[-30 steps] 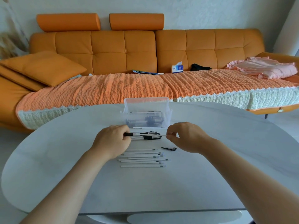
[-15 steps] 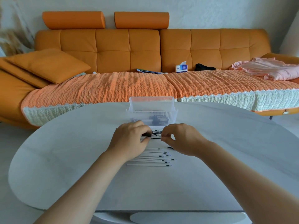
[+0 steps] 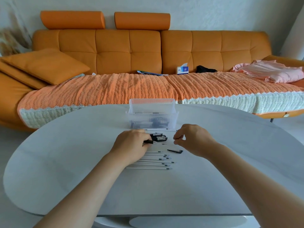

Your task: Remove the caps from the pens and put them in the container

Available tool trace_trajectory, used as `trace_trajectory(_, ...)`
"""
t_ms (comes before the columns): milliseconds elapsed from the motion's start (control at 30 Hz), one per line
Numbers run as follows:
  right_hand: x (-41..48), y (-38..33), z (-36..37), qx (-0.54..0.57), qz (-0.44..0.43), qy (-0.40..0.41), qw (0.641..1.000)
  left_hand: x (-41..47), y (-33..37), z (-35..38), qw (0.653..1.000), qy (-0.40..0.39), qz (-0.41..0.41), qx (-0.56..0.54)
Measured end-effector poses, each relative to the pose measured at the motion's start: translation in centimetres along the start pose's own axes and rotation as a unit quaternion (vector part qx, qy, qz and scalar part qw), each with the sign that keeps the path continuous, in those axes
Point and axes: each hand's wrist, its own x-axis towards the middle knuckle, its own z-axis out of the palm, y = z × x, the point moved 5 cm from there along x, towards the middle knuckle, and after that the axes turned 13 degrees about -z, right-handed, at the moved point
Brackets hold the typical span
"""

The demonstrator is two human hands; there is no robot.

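- The white oval table carries all the work. Keep both forearms low over it so that the pull is short and steady.
- The clear ribbed plastic container stands at 12 o'clock from the hands, just beyond them, with dark pieces already inside.
- The left hand is clenched round a short black pen cap, which points toward 3 o'clock.
- The right hand is at 3 o'clock from the left, apart from it, with thumb and forefinger drawn together. Whether they pinch a thin barrel cannot be told.
- The row of thin white uncapped pens lies at 6 o'clock from the hands, partly under the left wrist. Do not sweep it.
- The cluster of black caps lies just beside the left fingertips, outside the container.
- One loose black clip cap lies at 5 o'clock from the cluster.
- Recommended: pull straight along the pen's axis without bending, then lift the freed parts over the near wall to 12 o'clock.
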Motion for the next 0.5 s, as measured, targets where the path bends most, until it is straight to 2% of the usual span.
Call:
trace_trajectory(133, -0.4, 0.5, 0.7, 0.038, 0.018, -0.028, 0.999, 0.0, -0.4, 0.6, 0.999, -0.039, -0.018, 0.011)
trace_trajectory(500, 0.1, 0.8, 1.0, 0.108, 0.003, -0.051, 0.993, -0.1, -0.7, 1.0, 0.996, -0.08, -0.024, 0.012)
